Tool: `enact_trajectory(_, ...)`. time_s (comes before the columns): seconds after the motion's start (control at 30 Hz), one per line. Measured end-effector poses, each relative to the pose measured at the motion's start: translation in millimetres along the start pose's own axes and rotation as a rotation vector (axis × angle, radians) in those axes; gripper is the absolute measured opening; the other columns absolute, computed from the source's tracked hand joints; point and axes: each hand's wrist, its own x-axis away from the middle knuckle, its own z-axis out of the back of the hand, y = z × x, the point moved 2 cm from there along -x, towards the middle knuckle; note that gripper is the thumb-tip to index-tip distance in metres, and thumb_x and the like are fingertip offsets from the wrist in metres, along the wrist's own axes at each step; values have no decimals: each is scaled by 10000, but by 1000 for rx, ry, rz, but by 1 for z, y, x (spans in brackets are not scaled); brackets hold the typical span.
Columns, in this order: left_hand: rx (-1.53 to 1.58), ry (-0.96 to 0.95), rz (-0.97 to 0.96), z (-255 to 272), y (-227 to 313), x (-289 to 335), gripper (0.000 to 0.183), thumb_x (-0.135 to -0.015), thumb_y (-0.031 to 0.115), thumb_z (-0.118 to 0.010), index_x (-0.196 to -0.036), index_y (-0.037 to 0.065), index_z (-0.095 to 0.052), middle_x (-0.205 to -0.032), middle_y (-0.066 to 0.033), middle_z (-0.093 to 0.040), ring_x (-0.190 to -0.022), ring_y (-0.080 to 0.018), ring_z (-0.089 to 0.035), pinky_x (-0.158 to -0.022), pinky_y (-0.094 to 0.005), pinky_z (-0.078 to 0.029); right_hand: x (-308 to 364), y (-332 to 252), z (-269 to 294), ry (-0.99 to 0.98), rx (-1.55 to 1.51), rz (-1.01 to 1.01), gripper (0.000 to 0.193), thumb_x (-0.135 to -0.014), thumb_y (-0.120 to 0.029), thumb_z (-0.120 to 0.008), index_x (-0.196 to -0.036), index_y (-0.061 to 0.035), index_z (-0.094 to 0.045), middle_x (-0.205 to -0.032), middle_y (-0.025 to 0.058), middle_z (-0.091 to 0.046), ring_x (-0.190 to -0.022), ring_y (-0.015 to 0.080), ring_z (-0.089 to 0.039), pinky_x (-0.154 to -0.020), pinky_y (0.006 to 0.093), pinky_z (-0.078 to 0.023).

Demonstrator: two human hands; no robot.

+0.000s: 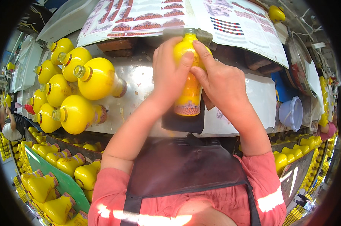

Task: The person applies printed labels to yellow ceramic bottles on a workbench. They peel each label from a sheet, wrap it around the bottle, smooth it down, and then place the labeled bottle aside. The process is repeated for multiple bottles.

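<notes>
A glossy yellow bottle (189, 94) lies in front of me, its clear neck pointing away and a patterned band around its base. My left hand (167, 75) is closed around the bottle's left side, thumb on top; some of its fingers are hidden. From the right, my right hand (225, 81) grips the bottle's shoulder with thumb and forefinger against the yellow surface. Under the base is a dark cloth pad (183, 123). Printed sheets of decals (140, 18) lie beyond the bottle.
Several yellow bottles (97, 78) stand on the metal table at left. A lilac bucket (291, 113) sits at right. Bricks (117, 46) lie under the sheets' near edge. Racks of yellow bottles (48, 196) flank me. Another person (11, 130) is at far left.
</notes>
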Motion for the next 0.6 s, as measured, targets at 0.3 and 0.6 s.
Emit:
enact_trajectory(0.3,244,-89,73,2,-18,-4,394,-1077,286,-489,-1347,11,-571,-1244,-94,-589,-1125,-169,-561,-1025,-321,-440,-2,5,1,-57,-105,-29,589,-902,-336,-726,-1431,-146,-551,-674,123,-689,-576,324,-687,-504,431,-531)
enact_trajectory(0.6,346,-67,277,-4,-19,-14,304,-1012,261,-576,-1196,27,-640,-1147,-122,-632,-1095,-249,-565,-984,-380,-451,-1,6,2,-78,-149,-41,595,-919,-339,-712,-1460,-162,-539,-665,128,-685,-579,339,-680,-519,440,-527)
